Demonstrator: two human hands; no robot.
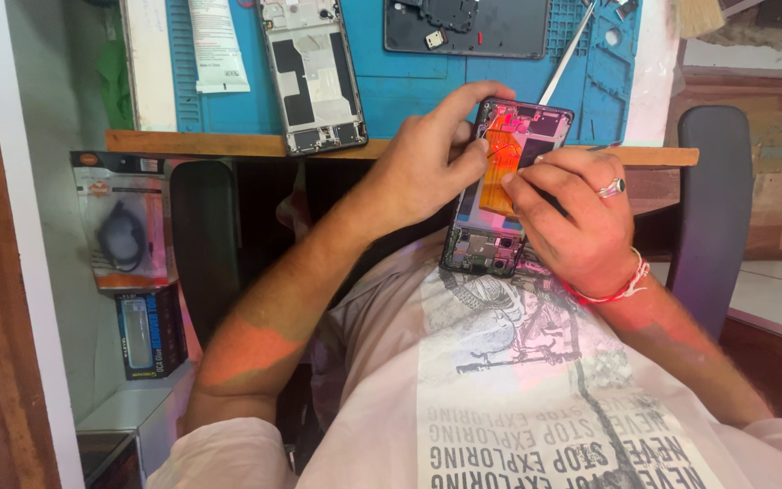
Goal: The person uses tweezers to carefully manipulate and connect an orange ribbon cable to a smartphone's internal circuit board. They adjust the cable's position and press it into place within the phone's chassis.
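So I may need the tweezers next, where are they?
Head view: the tweezers lie on the blue work mat, upper right, beyond the opened phone held in both hands.

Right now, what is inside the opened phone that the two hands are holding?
Inside the opened phone an orange sheet covers the middle, with dark circuit parts at the lower end. The left hand and right hand cover both sides, so the rest is hidden.

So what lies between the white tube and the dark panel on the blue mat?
An opened grey phone frame, lying on the blue mat, in the head view.
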